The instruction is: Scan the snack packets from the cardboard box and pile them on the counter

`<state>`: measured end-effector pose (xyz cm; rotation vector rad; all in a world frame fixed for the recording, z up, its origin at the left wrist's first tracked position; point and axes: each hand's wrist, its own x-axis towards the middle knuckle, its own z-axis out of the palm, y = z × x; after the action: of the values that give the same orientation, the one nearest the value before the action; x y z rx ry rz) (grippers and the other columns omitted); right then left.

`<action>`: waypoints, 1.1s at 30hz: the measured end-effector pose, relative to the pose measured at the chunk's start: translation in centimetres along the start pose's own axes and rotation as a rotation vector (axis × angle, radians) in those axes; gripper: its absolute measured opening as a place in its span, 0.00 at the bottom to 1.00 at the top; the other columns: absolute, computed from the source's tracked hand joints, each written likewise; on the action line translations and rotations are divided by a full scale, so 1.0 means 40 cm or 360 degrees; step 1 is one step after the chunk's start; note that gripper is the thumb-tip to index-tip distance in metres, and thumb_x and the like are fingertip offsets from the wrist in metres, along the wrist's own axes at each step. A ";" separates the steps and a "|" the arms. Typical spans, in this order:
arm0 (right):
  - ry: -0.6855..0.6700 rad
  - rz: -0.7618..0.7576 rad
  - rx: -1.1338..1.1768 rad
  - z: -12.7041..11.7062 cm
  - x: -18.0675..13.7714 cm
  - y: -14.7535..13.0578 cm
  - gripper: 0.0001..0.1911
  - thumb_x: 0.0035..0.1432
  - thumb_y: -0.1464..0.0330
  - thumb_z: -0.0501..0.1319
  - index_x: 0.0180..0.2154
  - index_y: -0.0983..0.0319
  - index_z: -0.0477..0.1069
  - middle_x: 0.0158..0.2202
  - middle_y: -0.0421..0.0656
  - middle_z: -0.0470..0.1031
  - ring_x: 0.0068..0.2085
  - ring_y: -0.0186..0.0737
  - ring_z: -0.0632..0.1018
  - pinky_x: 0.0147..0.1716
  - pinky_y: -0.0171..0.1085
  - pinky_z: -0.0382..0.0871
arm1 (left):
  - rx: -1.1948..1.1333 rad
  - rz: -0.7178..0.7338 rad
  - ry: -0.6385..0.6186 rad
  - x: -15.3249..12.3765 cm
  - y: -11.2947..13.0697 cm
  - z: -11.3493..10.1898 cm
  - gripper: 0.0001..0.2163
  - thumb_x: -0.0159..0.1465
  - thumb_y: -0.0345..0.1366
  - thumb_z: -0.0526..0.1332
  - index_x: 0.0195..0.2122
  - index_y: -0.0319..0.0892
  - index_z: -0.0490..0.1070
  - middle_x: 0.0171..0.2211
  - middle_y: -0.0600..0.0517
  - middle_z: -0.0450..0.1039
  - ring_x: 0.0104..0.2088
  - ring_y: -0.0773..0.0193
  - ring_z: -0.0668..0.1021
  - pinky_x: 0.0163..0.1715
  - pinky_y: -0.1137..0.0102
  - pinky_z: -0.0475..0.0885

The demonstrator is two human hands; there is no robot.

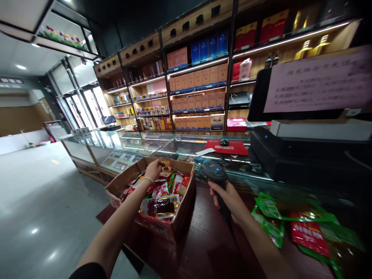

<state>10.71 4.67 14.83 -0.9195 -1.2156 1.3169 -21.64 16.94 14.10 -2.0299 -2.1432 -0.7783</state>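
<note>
Okay, your right hand [231, 199] grips the scanner [215, 172]; can't tell if your left hand [153, 169] fingers hold anything inside the box [185, 207], left edge of table [200, 228]. Packets [167, 206] likely light, slippery: pinch edges.

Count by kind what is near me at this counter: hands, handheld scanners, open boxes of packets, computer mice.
Hands: 2 (left hand, right hand)
Handheld scanner: 1
Open box: 1
Computer mouse: 1
Total: 5
Packets overlap too much to count.
</note>
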 end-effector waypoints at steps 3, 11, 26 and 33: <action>0.0020 -0.0036 0.0047 -0.030 -0.017 -0.020 0.19 0.51 0.54 0.66 0.35 0.61 0.65 0.21 0.33 0.67 0.13 0.27 0.65 0.11 0.28 0.57 | -0.0613 0.0196 0.0230 -0.015 0.074 -0.043 0.13 0.56 0.27 0.53 0.35 0.42 0.76 0.42 0.48 0.78 0.45 0.58 0.77 0.46 0.67 0.70; 0.0166 -0.0062 0.0033 -0.175 -0.088 -0.045 0.19 0.51 0.55 0.66 0.37 0.61 0.66 0.21 0.33 0.67 0.14 0.28 0.66 0.11 0.28 0.57 | -0.1962 0.0093 -0.0185 -0.142 0.449 -0.073 0.15 0.55 0.29 0.56 0.42 0.40 0.77 0.36 0.50 0.78 0.34 0.62 0.80 0.37 0.67 0.76; 0.0361 0.0241 -0.0108 -0.320 -0.220 0.094 0.18 0.53 0.54 0.63 0.33 0.59 0.60 0.20 0.31 0.65 0.14 0.28 0.65 0.12 0.28 0.56 | -0.2473 -0.0474 -0.0142 -0.342 0.552 0.371 0.27 0.60 0.36 0.63 0.60 0.47 0.60 0.57 0.44 0.66 0.48 0.57 0.77 0.39 0.68 0.78; 0.0178 0.0474 -0.0231 -0.289 -0.235 0.123 0.21 0.52 0.52 0.62 0.38 0.58 0.57 0.18 0.29 0.65 0.13 0.29 0.65 0.11 0.28 0.56 | -0.2527 -0.0658 -0.0187 -0.331 0.496 0.415 0.21 0.61 0.35 0.62 0.56 0.42 0.61 0.54 0.41 0.69 0.45 0.59 0.79 0.41 0.65 0.78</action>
<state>22.20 -2.40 6.80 -1.3009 -1.1289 1.4005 3.36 11.57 0.34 -1.8298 -2.0996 -3.2008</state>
